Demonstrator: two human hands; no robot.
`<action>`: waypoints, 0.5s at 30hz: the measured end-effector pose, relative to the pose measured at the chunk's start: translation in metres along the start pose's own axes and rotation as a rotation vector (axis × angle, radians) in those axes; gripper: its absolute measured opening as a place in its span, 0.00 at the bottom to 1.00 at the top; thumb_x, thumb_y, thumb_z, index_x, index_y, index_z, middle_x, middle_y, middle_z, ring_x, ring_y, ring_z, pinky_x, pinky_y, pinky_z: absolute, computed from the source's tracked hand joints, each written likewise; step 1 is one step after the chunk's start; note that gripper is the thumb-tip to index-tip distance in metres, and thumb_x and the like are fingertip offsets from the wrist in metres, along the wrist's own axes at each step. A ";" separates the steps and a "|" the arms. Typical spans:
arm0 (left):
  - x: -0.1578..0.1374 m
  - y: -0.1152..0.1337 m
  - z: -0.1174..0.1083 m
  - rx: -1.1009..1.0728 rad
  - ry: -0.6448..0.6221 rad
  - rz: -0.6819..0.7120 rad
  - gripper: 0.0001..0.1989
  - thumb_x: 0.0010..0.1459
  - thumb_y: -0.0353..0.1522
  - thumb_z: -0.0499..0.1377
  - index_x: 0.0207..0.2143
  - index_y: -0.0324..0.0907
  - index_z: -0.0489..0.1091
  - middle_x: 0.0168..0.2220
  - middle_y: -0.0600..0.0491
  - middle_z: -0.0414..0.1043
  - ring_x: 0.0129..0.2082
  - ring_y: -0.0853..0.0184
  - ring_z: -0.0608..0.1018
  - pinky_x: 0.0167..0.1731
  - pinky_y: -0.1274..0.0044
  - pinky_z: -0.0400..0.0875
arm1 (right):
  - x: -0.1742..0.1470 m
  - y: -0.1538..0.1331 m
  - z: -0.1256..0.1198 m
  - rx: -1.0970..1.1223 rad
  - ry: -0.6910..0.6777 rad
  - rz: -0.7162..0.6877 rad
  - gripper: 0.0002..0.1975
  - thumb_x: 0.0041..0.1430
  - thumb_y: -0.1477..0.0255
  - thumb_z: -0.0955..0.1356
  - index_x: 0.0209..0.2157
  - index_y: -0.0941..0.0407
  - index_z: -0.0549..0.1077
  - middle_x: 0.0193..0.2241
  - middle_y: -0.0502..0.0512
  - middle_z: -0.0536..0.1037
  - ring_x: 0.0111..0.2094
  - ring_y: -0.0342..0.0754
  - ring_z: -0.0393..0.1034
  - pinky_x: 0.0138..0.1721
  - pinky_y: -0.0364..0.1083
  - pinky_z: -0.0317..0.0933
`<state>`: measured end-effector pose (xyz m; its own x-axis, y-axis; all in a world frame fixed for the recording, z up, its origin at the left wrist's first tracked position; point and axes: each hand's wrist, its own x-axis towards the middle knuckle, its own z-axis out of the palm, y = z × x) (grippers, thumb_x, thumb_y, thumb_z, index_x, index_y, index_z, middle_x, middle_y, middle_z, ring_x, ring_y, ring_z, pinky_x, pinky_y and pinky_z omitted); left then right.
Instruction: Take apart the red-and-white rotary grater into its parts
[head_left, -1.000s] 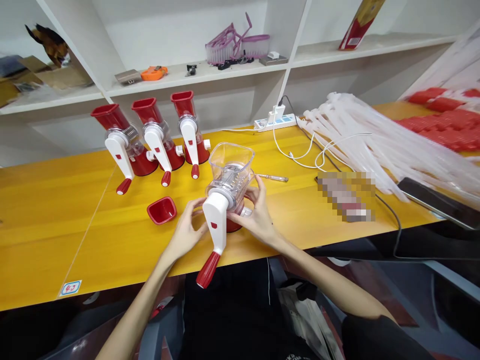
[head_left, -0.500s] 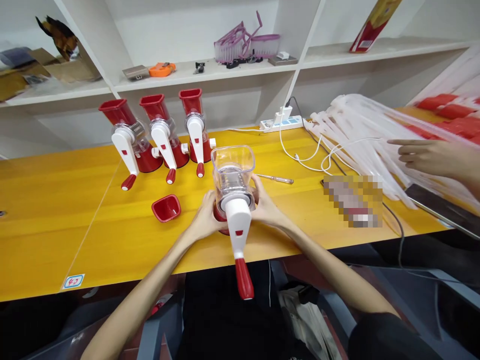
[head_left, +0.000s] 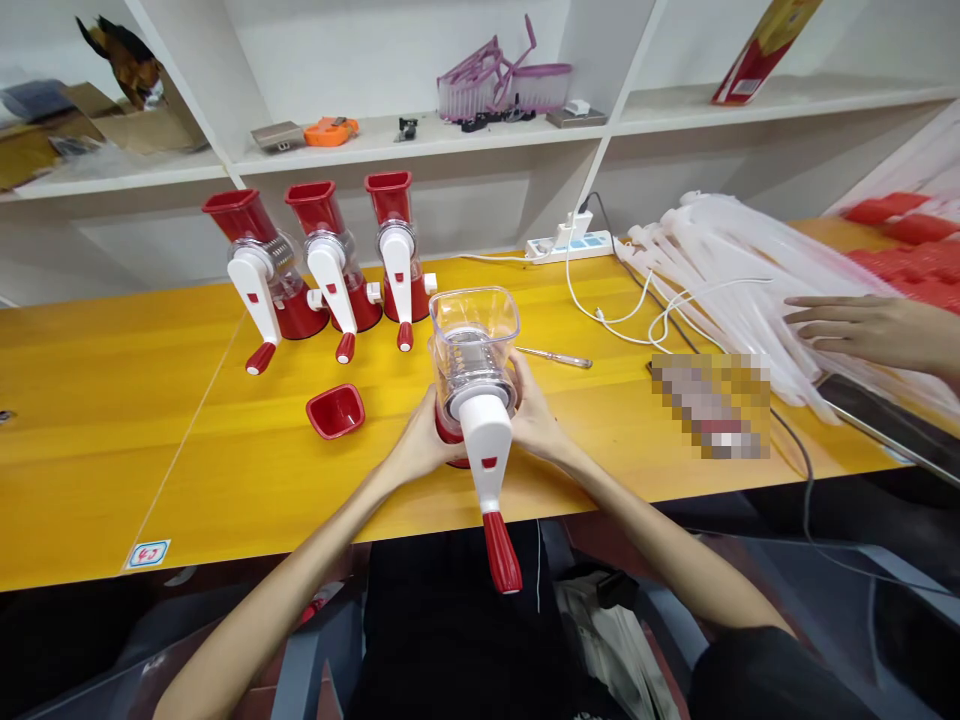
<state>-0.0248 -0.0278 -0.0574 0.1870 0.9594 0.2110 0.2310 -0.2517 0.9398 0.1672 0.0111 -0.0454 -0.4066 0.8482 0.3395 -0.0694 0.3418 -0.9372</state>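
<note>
A rotary grater point(head_left: 484, 425) with a clear hopper, white crank arm and red handle is gripped from both sides near the table's front edge. My left hand point(head_left: 420, 440) is closed around its red base on the left. On the right side, my right hand point(head_left: 534, 415) wraps the body, its fingers partly hidden behind the clear plastic. The crank points toward me, its handle hanging past the table edge. To the left lies a red food pusher point(head_left: 336, 411), hollow side up. A thin metal tool point(head_left: 555, 357) lies just behind my right hand.
Several similar graters with red tops, such as one point(head_left: 403, 265), stand along the back left. A power strip point(head_left: 570, 246) with cables sits against the shelf point(head_left: 420, 140). At the right are clear plastic bags point(head_left: 720, 260), a pixelated object point(head_left: 709, 405) and another person's hand point(head_left: 870, 330).
The view has shifted slightly. Both hands keep hold of the grater, which appears a little further right with its crank turned slightly. The other person's hand at the right has changed its finger pose.
</note>
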 end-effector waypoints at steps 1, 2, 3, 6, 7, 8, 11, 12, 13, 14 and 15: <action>0.000 0.000 0.000 -0.002 -0.004 -0.007 0.38 0.44 0.41 0.77 0.55 0.39 0.70 0.58 0.39 0.76 0.57 0.49 0.79 0.59 0.57 0.73 | 0.000 0.000 0.000 0.000 0.002 0.002 0.65 0.39 0.54 0.84 0.72 0.47 0.50 0.61 0.64 0.74 0.61 0.65 0.73 0.66 0.67 0.64; 0.000 0.000 0.000 -0.004 -0.008 -0.013 0.39 0.44 0.40 0.77 0.56 0.39 0.69 0.58 0.39 0.76 0.57 0.49 0.79 0.59 0.57 0.73 | 0.000 0.000 0.000 0.007 0.002 0.012 0.65 0.38 0.54 0.84 0.72 0.47 0.51 0.60 0.64 0.75 0.62 0.65 0.72 0.65 0.67 0.65; 0.000 0.000 0.000 -0.007 -0.010 -0.017 0.39 0.43 0.39 0.77 0.56 0.40 0.69 0.58 0.40 0.76 0.57 0.49 0.79 0.59 0.57 0.73 | 0.001 0.000 -0.001 0.023 -0.004 0.030 0.65 0.37 0.54 0.84 0.72 0.47 0.51 0.60 0.64 0.75 0.62 0.65 0.72 0.64 0.67 0.66; 0.000 0.000 -0.001 -0.018 -0.013 -0.018 0.39 0.43 0.38 0.77 0.56 0.41 0.68 0.59 0.40 0.76 0.59 0.49 0.78 0.61 0.57 0.71 | 0.006 0.000 -0.006 0.087 -0.047 0.088 0.65 0.36 0.52 0.84 0.71 0.49 0.52 0.60 0.65 0.76 0.62 0.66 0.73 0.63 0.66 0.69; 0.000 0.000 -0.002 -0.015 -0.014 -0.023 0.39 0.43 0.38 0.77 0.56 0.41 0.68 0.59 0.41 0.76 0.60 0.48 0.78 0.61 0.57 0.71 | 0.009 0.000 -0.010 0.093 -0.068 0.098 0.64 0.36 0.51 0.83 0.70 0.50 0.55 0.60 0.65 0.76 0.63 0.66 0.72 0.63 0.66 0.69; 0.000 -0.001 -0.002 -0.009 -0.013 -0.032 0.39 0.42 0.39 0.77 0.56 0.41 0.68 0.59 0.41 0.76 0.59 0.48 0.78 0.61 0.56 0.71 | 0.013 -0.001 -0.013 0.087 -0.103 0.104 0.61 0.37 0.50 0.83 0.69 0.50 0.58 0.60 0.65 0.76 0.64 0.66 0.71 0.64 0.65 0.69; 0.001 0.000 -0.003 0.021 -0.002 -0.075 0.40 0.41 0.40 0.77 0.55 0.41 0.68 0.58 0.40 0.76 0.58 0.47 0.78 0.61 0.55 0.70 | 0.029 -0.004 -0.026 0.051 -0.252 0.109 0.49 0.36 0.47 0.82 0.59 0.51 0.71 0.59 0.61 0.78 0.63 0.66 0.71 0.66 0.65 0.67; 0.001 0.000 -0.004 0.030 0.000 -0.089 0.39 0.41 0.40 0.77 0.54 0.40 0.69 0.57 0.40 0.77 0.57 0.47 0.79 0.61 0.54 0.71 | 0.035 -0.005 -0.030 0.044 -0.297 0.115 0.46 0.35 0.47 0.82 0.55 0.51 0.75 0.58 0.60 0.79 0.61 0.65 0.73 0.66 0.65 0.66; 0.001 0.001 -0.004 0.037 -0.002 -0.101 0.37 0.41 0.40 0.77 0.52 0.40 0.69 0.56 0.40 0.78 0.56 0.47 0.79 0.60 0.54 0.71 | 0.041 -0.006 -0.034 0.039 -0.328 0.120 0.44 0.33 0.46 0.82 0.51 0.51 0.77 0.56 0.58 0.80 0.59 0.65 0.74 0.66 0.64 0.66; 0.001 0.002 -0.004 0.041 -0.011 -0.109 0.35 0.40 0.40 0.77 0.50 0.40 0.70 0.54 0.40 0.79 0.55 0.47 0.80 0.60 0.54 0.72 | 0.046 -0.006 -0.037 0.035 -0.341 0.124 0.42 0.31 0.47 0.82 0.48 0.51 0.79 0.53 0.57 0.82 0.57 0.65 0.76 0.66 0.64 0.66; 0.002 0.002 -0.004 0.043 -0.024 -0.114 0.33 0.41 0.39 0.77 0.48 0.40 0.71 0.52 0.41 0.80 0.53 0.48 0.81 0.59 0.55 0.73 | 0.051 -0.006 -0.039 0.030 -0.344 0.127 0.42 0.27 0.47 0.83 0.46 0.51 0.80 0.51 0.56 0.83 0.54 0.65 0.77 0.65 0.64 0.67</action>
<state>-0.0276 -0.0264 -0.0540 0.1793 0.9791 0.0962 0.2926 -0.1464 0.9450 0.1821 0.0682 -0.0198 -0.6956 0.6959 0.1787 -0.0234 0.2267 -0.9737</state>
